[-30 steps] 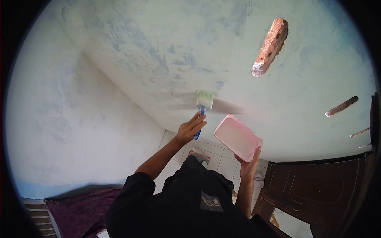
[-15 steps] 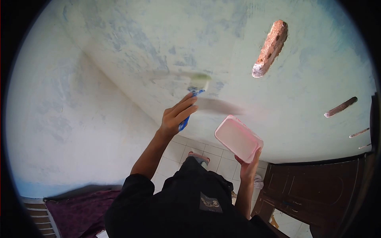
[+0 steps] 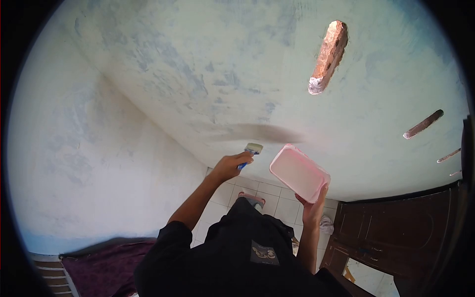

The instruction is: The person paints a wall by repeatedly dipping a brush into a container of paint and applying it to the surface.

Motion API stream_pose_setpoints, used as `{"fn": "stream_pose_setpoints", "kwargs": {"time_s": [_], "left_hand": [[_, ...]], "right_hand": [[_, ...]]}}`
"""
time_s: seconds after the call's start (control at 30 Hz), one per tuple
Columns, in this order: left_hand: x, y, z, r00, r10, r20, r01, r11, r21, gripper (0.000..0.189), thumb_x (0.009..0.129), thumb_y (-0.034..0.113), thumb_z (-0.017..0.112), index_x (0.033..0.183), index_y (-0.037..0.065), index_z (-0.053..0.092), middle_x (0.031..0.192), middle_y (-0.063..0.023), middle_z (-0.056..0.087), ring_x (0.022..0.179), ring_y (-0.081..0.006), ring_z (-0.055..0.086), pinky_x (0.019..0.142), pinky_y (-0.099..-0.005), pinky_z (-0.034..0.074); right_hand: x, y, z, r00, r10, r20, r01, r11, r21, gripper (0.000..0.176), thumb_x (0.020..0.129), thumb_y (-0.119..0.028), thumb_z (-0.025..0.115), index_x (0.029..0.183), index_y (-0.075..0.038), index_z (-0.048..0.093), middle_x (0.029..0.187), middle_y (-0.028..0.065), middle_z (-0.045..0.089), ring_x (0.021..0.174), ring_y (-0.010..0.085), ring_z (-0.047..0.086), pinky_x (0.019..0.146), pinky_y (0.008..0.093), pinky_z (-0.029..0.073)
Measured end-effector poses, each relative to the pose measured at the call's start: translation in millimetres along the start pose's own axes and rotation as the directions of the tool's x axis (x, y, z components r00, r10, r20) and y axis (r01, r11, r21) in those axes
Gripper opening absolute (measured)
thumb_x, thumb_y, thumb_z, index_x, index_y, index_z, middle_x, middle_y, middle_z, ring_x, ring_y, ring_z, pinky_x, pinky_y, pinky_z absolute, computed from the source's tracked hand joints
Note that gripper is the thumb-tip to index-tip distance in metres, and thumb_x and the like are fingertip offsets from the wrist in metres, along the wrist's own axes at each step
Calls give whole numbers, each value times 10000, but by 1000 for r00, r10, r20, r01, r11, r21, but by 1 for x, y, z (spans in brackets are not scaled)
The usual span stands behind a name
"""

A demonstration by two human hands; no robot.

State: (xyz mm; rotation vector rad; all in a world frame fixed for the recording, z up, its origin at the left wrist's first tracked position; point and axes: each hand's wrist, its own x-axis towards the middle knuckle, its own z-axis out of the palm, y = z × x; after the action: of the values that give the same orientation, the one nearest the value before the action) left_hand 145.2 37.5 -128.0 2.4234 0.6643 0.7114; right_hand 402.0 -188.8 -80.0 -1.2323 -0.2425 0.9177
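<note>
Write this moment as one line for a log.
left hand: grips brush | right hand: holds pink tub | wall: patchy paint

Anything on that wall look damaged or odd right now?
Yes: an elongated gouge in the wall, up and right of the brush, shows raw reddish brick. Narrower dark slits lie further right. The held pink tub shows no spill.

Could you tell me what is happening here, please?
A person stands facing a pale green wall. Their left hand grips a blue-handled paintbrush, bristles up, low against the wall above the tiled floor. Their right hand holds a tilted pink container beside it. Higher up, a gap exposes brick.
</note>
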Motion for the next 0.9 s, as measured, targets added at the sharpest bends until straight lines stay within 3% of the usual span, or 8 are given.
{"fn": "stream_pose_setpoints", "kwargs": {"time_s": [0.13, 0.23, 0.33, 0.43, 0.67, 0.73, 0.83, 0.9], "left_hand": [[56, 51, -73, 975, 3, -224, -19, 997, -69, 272, 885, -117, 648, 1086, 44, 733, 1223, -134, 752, 1188, -302, 712, 1004, -348, 580], [93, 114, -131, 904, 255, -343, -239, 967, 90, 297, 857, -146, 683, 1084, 38, 739, 1192, -169, 754, 1169, -314, 723, 944, -374, 620], [110, 157, -157, 728, 476, -493, -386, 879, 279, 303, 844, -151, 706, 1078, 36, 747, 1213, -208, 737, 1166, -363, 718, 931, -413, 636], [128, 164, -153, 435, 681, -590, -452, 731, 511, 239, 868, -44, 714, 1087, 38, 765, 1252, -227, 717, 1164, -400, 711, 921, -423, 654], [68, 78, -22, 781, 539, -316, -447, 835, 319, 274, 867, -27, 725, 1130, 49, 741, 1288, -174, 711, 1194, -370, 703, 926, -375, 645], [40, 75, 7, 910, 309, -277, -268, 947, 177, 321, 842, -35, 718, 1134, 98, 726, 1291, -106, 719, 1160, -313, 723, 866, -374, 646], [40, 76, 0, 990, 74, -120, -59, 990, 129, 407, 791, -63, 686, 1136, 154, 707, 1258, -61, 730, 1083, -288, 737, 804, -387, 627], [71, 91, -34, 973, 110, -201, -86, 989, 122, 439, 770, -69, 661, 1139, 166, 694, 1238, -54, 734, 1039, -302, 734, 784, -393, 619]], "right_hand": [[2, 1, 0, 999, -9, 31, 9, 1000, 3, 693, 1057, -680, 378, 1533, -178, 418, 1417, 63, 587, 1164, 218, 662, 827, 393, 611], [4, 3, -2, 999, -13, 37, 13, 1000, 3, 698, 1056, -680, 382, 1533, -172, 420, 1414, 68, 590, 1162, 222, 666, 825, 394, 619], [4, 5, 1, 1000, -13, 22, 12, 1000, 17, 705, 1055, -682, 385, 1533, -165, 421, 1412, 72, 593, 1162, 224, 667, 822, 396, 623], [3, 6, 4, 1000, -9, 18, 8, 999, 44, 708, 1053, -684, 388, 1534, -165, 421, 1408, 71, 595, 1157, 223, 667, 820, 396, 621], [0, 12, -4, 999, -42, -32, 45, 994, 101, 717, 1044, -694, 406, 1522, -161, 441, 1381, 67, 613, 1136, 223, 670, 808, 391, 612], [2, 14, -11, 997, -63, -51, 69, 991, 111, 722, 1041, -699, 408, 1518, -159, 448, 1373, 66, 618, 1132, 222, 671, 804, 386, 608], [0, 9, -18, 991, -85, -106, 95, 990, 103, 729, 1036, -706, 409, 1515, -158, 455, 1361, 64, 624, 1118, 219, 674, 796, 375, 603], [-2, 5, -17, 983, -94, -160, 109, 990, 84, 731, 1035, -709, 409, 1514, -158, 456, 1351, 62, 630, 1102, 215, 678, 784, 364, 602]]}}
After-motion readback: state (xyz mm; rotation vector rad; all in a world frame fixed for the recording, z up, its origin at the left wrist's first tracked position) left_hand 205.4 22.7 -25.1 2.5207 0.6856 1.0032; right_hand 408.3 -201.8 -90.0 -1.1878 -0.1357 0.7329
